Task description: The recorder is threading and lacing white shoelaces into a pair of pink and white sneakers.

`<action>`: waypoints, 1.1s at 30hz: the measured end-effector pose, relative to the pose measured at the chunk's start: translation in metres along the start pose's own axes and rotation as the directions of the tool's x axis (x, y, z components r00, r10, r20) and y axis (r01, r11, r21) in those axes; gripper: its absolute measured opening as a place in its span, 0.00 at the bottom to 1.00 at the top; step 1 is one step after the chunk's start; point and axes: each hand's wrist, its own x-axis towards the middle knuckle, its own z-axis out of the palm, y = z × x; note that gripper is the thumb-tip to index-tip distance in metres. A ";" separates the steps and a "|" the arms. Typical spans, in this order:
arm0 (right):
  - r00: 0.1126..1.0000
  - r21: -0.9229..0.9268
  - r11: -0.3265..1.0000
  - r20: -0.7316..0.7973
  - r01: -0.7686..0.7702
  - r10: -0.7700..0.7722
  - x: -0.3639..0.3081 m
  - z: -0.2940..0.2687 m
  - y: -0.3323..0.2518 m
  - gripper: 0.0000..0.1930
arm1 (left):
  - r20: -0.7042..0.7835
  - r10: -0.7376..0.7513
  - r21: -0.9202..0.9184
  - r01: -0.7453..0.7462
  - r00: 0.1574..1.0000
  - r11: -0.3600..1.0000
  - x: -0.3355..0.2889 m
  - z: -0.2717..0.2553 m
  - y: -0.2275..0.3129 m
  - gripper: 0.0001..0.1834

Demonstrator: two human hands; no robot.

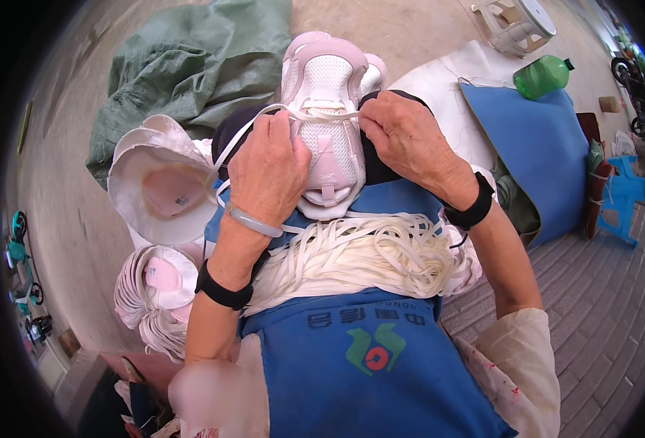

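A pink and white mesh shoe upper (pixel 328 79) stands between my knees, its tongue toward me. A flat white shoelace (pixel 327 114) runs across its lacing area. My left hand (pixel 268 164) pinches the lace at the upper's left edge, and a long loose length loops down beside that wrist. At the right edge, my right hand (pixel 406 135) is closed on the same lace, fingers bent. The part of the lace inside each grip is hidden. On my lap, just below the upper, lies a thick bundle of cream-white shoelaces (pixel 352 252) over a blue apron (pixel 366 379).
To the left sit nested shoe uppers (pixel 163 182) and a bound stack of uppers (pixel 158 288). A green woven sack (pixel 184 73) lies behind them. At right are a blue sheet (pixel 531 150), a green plastic bottle (pixel 542 77), a white stool (pixel 516 25) and a blue stool (pixel 624 191).
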 end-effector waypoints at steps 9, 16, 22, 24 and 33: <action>0.986 -0.106 0.990 0.150 0.091 -0.074 0.023 -0.003 -0.002 0.07 | -0.161 0.169 0.028 -0.166 0.973 0.986 -0.004 0.021 -0.013 0.15; 0.994 0.003 0.996 -0.058 -0.094 0.094 0.000 0.013 -0.010 0.07 | -0.158 0.174 0.003 -0.176 0.972 0.984 -0.001 0.021 -0.018 0.15; 0.997 -0.222 0.973 -0.050 -0.067 0.058 -0.019 0.003 -0.040 0.21 | -0.153 0.162 -0.100 -0.179 0.975 0.979 -0.001 0.014 -0.016 0.15; 0.997 -0.242 0.967 -0.030 -0.076 0.071 -0.017 0.007 -0.047 0.20 | -0.184 0.189 -0.075 -0.205 0.965 0.976 0.001 0.012 -0.014 0.16; 0.996 -0.207 0.978 0.091 0.021 -0.002 -0.013 0.013 -0.021 0.11 | -0.093 0.231 0.048 -0.228 0.968 0.973 0.007 0.005 -0.009 0.13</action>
